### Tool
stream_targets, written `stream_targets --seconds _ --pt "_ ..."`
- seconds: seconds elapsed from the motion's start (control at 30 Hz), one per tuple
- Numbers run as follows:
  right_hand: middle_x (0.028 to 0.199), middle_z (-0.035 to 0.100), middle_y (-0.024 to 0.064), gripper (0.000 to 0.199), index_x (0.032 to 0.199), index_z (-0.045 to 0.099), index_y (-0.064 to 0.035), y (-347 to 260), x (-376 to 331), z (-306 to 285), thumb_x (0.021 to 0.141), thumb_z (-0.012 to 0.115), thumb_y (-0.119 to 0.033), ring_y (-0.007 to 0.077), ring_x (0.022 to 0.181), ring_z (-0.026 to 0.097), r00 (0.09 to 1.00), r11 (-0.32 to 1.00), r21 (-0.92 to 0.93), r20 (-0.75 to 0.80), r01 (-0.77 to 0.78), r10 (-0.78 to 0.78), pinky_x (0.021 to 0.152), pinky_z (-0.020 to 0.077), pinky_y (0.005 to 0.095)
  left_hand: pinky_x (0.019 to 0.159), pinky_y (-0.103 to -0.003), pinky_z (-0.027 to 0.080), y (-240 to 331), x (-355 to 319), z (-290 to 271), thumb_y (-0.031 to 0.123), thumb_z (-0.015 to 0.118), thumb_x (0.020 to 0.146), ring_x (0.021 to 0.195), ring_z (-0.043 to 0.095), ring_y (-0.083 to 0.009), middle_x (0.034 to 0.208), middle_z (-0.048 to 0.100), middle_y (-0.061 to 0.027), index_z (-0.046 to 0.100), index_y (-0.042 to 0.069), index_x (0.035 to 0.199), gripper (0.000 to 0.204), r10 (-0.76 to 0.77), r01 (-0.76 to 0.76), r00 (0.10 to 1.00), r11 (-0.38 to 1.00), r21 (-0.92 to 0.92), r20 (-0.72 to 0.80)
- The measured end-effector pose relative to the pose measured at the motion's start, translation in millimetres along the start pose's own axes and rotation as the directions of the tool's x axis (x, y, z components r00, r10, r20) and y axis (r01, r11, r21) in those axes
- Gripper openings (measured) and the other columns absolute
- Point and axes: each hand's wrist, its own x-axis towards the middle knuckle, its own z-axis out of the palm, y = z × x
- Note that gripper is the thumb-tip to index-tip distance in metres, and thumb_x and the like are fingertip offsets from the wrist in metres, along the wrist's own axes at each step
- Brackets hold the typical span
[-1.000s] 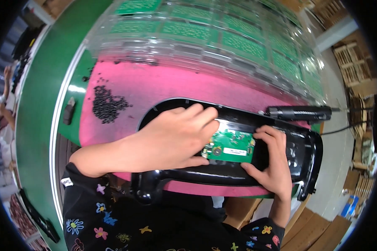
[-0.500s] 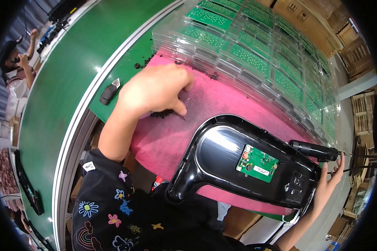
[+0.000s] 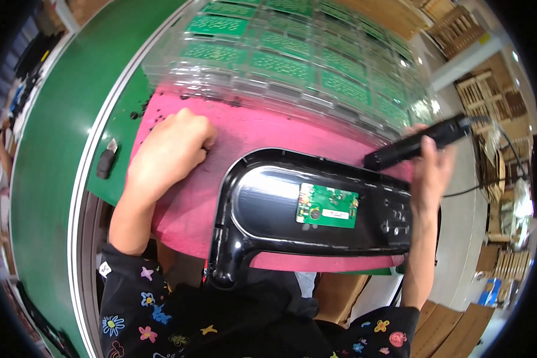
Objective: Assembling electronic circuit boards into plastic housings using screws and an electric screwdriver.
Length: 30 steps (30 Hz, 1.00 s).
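Note:
My left hand [image 3: 174,146] is over the left part of the pink mat [image 3: 280,122], its fingers curled together. Whatever they hold is hidden. My right hand [image 3: 431,176], somewhat blurred, has its fingers around a black electric screwdriver [image 3: 409,148], which is tilted above the mat's right side. Between my hands lies a glossy black plastic housing [image 3: 268,235] with its hollow side up and a curved arm at its left end. Inside it sits a green circuit board [image 3: 328,206] bearing a white label.
Clear plastic trays [image 3: 250,83] of green circuit boards are stacked along the far side. A dark-handled cutter [image 3: 106,161] rests on the green table at left. Small black screws [image 3: 140,113] are scattered by the mat's far left corner. A cable [image 3: 507,140] trails from the screwdriver.
My right hand has taken hold of the screwdriver and lifted it off the mat's right edge. My left hand's fingers have closed, leaving the small black bits. The whole view has shifted.

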Motion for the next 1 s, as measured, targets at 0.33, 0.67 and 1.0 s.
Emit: stream_targets --seconds 0.33,0.67,1.0 --pt "0.083 0.046 -0.0017 0.030 0.129 0.047 -0.0148 -35.1 -18.0 35.9 0.101 0.051 -0.025 0.0117 0.081 0.046 0.986 0.634 0.767 0.162 -0.098 -0.044 0.095 0.0360 0.0429 0.065 -0.031 0.054 65.4 34.9 -16.4 -0.003 0.071 0.072 0.072 0.068 -0.0220 0.081 0.069 -0.0130 0.070 -0.003 0.086 0.015 0.243 -0.305 0.949 0.867 -0.395 -0.199" --pt "0.081 0.045 -0.0081 0.036 0.125 0.047 -0.0200 -31.9 -52.6 50.8 0.094 0.064 -0.029 0.0063 0.076 0.046 0.941 0.512 0.848 0.272 -0.136 -0.201 0.096 0.0315 0.0412 0.069 -0.027 0.055 108.8 48.4 29.4 -0.002 0.071 0.082 0.073 0.066 -0.0139 0.085 0.071 -0.0097 0.071 -0.004 0.091 0.010 0.273 0.052 0.951 0.315 -0.948 0.144" --pt "0.069 0.046 -0.0020 0.038 0.117 0.043 -0.0065 -42.3 -54.8 13.8 0.092 0.063 -0.029 0.0083 0.051 0.044 0.941 0.812 0.583 0.267 0.012 -0.206 0.054 0.0389 0.0264 0.062 -0.024 0.053 95.1 41.8 35.3 -0.004 0.058 0.090 0.066 0.061 -0.0098 0.079 0.064 -0.0073 0.064 -0.007 0.091 0.007 0.171 0.088 0.969 0.439 -0.894 0.180"
